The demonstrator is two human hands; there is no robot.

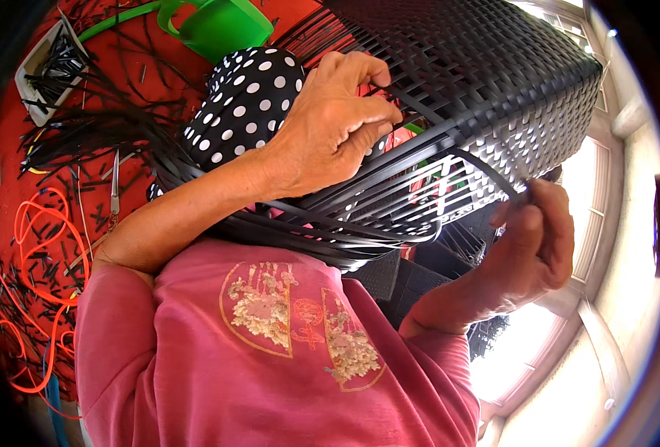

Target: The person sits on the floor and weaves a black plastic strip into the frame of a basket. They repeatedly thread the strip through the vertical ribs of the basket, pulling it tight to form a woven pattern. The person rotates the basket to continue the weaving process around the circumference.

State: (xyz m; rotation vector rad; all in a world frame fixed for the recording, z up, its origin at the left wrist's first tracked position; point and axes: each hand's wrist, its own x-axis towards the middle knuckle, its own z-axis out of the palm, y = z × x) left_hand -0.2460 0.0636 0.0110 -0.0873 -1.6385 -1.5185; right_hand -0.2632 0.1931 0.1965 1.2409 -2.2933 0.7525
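A: Where's the woven piece?

B: Black woven basket (486, 67), upper right of view, tilted, resting over the person's lap area w/ its unfinished edge facing them. Loose black strips (360, 216) fan out from that edge, down & left across the pink shirt (270, 350).

A: Left hand?

B: Left hand (333, 127) is on the basket's open edge, fingers curled narrow, tips pinching into the weave approx. where the strips meet the finished part. Looks closed on a strip, thumb tucked under.

A: Right hand?

B: Right hand (535, 238) is lower right, just below the basket's edge, closed in a loose fist round one thin black strip (494, 175) that runs up & left into the weave.

A: What else is about?

B: Black cloth w/ white dots (248, 97) behind the left forearm, touching the strips. Green plastic watering can (218, 26) at top, beyond it. Red floor (17, 149) on the left, littered w/ cut black strip bits; a white tray (46, 67) of more bits top left, scissors (114, 186) lying near the strip bundle, orange cord (32, 223) coiled lower left.
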